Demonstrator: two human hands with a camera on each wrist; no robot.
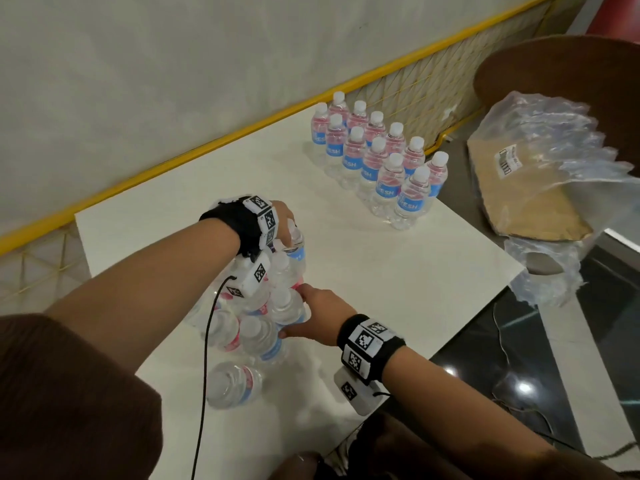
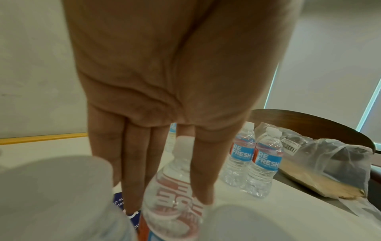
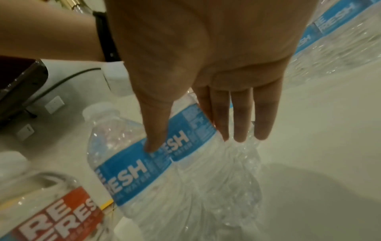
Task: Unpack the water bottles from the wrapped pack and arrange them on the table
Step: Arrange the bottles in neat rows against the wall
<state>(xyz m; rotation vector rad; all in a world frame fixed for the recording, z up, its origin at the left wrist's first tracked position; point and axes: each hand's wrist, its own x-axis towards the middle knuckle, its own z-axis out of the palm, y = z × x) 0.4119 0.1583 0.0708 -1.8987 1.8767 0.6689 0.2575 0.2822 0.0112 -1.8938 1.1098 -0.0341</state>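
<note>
Several loose water bottles point(image 1: 239, 330) with blue and red labels crowd the near left of the white table point(image 1: 381, 271). My left hand point(image 1: 285, 233) reaches down at the far side of the cluster and pinches one upright bottle point(image 1: 297, 252) near its neck. In the left wrist view that bottle point(image 2: 173, 187) stands between thumb and fingers of the left hand point(image 2: 168, 203). My right hand point(image 1: 292, 313) grips another bottle point(image 1: 285, 308) from the right; its thumb lies on the blue label point(image 3: 132, 169), fingers behind, right hand point(image 3: 193, 143). Several arranged bottles point(image 1: 377, 157) stand in rows at the far right corner.
One bottle point(image 1: 232, 384) lies on its side near the table's front edge. The emptied plastic wrap with its cardboard tray point(image 1: 536, 188) rests on a brown chair point(image 1: 554, 64) to the right. A yellow-railed wall point(image 1: 207, 150) borders the table's far side.
</note>
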